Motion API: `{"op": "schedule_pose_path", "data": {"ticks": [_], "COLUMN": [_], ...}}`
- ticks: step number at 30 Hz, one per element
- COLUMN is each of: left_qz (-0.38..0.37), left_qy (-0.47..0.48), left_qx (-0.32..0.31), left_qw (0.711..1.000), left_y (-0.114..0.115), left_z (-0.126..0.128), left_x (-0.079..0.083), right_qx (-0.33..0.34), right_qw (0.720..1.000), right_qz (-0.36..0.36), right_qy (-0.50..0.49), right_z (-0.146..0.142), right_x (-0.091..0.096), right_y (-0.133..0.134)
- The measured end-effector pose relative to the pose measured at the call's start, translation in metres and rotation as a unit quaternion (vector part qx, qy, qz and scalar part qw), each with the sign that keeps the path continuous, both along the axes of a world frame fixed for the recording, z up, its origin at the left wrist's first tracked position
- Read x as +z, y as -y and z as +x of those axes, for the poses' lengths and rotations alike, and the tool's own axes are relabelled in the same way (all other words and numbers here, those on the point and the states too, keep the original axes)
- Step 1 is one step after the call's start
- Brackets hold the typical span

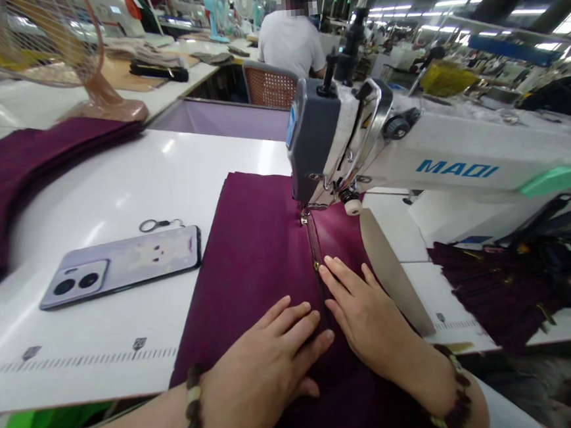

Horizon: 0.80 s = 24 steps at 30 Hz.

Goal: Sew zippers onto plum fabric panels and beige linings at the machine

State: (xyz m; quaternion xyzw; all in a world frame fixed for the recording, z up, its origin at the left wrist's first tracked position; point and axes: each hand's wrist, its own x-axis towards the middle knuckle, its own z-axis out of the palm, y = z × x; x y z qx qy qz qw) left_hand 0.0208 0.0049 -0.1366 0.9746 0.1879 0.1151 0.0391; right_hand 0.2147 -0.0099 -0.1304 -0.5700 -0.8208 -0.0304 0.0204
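Observation:
A purple fabric panel (248, 243) lies under the needle of a white and grey sewing machine (319, 139). Down its middle runs a dark zipper (312, 238) with a small brass-coloured pull (316, 265), and its upper end is at the presser foot (304, 219). My left hand (272, 360) rests on the fabric left of the zipper, fingers stretched out. On the other side, my right hand (367, 313) lies on the cloth with its fingers extended, the fingertips beside the zipper pull. A beige piece (399, 277) shows under the fabric's right edge.
Left on the white table (101, 327) lies a phone (126, 266) with a key ring (152, 225). Folded purple fabric (29, 161) and a fan (103, 96) stand beyond it. Dark purple zipper pieces (498, 283) lie at right. A person (289, 42) sits ahead.

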Motion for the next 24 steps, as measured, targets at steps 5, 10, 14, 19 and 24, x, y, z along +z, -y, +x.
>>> {"op": "schedule_pose_path", "data": {"ticks": [5,10,14,19,24], "left_qz": [-0.011,-0.019,-0.024,-0.033,-0.036], "left_qy": [-0.011,-0.016,-0.012,-0.008,-0.011], "left_qx": [-0.001,0.013,0.008,0.007,0.006], "left_qw": [1.0,1.0,1.0,0.999,0.999], "left_y": [0.0003,0.0037,0.0037,0.0005,-0.0027], "left_z": [0.0001,0.0044,0.0046,0.0007,0.0023], "left_x": [0.0008,0.0016,0.0024,0.0006,-0.0008], "right_qx": [0.004,0.016,0.019,0.004,-0.002], "right_qw": [1.0,1.0,1.0,1.0,1.0], "right_qz": [0.012,0.024,0.02,0.006,-0.004], "right_qy": [0.005,0.007,0.009,0.007,0.009], "right_z": [0.001,0.0061,0.0067,0.0015,0.0014], "right_x": [-0.0022,-0.0033,-0.0027,-0.0005,0.0015], "right_y": [0.0003,-0.0003,-0.0008,-0.001,-0.0028]}}
